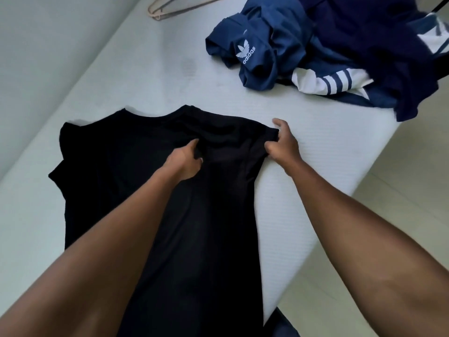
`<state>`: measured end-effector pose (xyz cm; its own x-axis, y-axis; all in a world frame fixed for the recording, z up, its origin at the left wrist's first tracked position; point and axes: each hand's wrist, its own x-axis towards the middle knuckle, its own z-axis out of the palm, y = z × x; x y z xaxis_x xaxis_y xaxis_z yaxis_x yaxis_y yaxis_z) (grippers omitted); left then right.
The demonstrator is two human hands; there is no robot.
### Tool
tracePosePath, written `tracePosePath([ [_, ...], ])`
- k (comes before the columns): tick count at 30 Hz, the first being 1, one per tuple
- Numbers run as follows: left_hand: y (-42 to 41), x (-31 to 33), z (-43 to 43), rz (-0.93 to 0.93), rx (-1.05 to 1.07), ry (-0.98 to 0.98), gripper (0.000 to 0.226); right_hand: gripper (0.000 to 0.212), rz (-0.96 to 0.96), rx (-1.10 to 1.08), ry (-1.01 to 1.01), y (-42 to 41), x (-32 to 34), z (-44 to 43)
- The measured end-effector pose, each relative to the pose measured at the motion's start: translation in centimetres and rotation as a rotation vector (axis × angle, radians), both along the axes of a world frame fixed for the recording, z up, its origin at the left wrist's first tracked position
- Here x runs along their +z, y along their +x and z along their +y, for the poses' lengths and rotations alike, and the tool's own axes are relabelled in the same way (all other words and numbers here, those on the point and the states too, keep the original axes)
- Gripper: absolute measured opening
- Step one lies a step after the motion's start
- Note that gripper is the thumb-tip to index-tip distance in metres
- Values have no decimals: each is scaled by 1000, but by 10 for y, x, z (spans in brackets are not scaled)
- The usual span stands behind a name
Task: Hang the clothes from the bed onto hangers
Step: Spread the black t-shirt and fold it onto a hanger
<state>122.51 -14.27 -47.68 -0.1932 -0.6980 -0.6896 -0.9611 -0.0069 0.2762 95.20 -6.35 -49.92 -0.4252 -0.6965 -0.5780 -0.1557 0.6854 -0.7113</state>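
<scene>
Black shirt (136, 166) lay flat on the bed (145, 76), collar at its far end, hem toward the person. Left hand (185, 161) sat on the shirt's upper middle, just below the collar, fingers curled and pinching a fold of the fabric. Right hand (283, 142) was at the shirt's right shoulder edge, fingers curled round the cloth there. Beyond the shirt to the right: a heap of blue clothes (315, 52), white stripes showing, well apart. Beyond the shirt, farther off: a hanger (165, 8), partly out of view.

White "adidas" trefoil logo on blue garment (245, 54).
</scene>
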Motion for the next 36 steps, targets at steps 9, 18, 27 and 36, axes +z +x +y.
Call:
tracePosePath([
  [9,-47,-4,-59,94,-171,-157,98,25,229,456,-191,-30,-13,-19],
  [18,-72,-11,-59,167,85,-399,18,37,-372,78,-267,-11,0,-39],
  [27,-60,-15,-54,243,220,-306,14,27,47,45,-257,-10,5,-34],
  [36,-55,-10,-29,285,186,-178,76,6,376,33,-272,-17,18,-2],
])
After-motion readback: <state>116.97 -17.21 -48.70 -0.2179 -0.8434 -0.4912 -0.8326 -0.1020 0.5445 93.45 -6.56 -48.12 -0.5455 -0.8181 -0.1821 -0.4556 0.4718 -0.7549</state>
